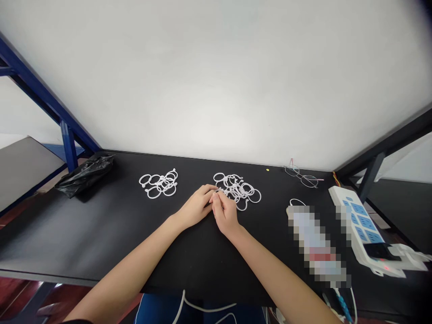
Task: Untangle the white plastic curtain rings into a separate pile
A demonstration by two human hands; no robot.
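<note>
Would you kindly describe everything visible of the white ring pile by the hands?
The pile of white rings looks smooth and plastic, some rings bearing small knobs. They overlap loosely, mostly flat on the black tabletop. The left hand and right hand meet at its near left edge; contact with it is unclear.

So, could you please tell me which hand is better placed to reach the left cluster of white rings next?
Probably the left hand: it is nearer the left cluster of white rings, while the right hand sits farther, by the right cluster.
</note>
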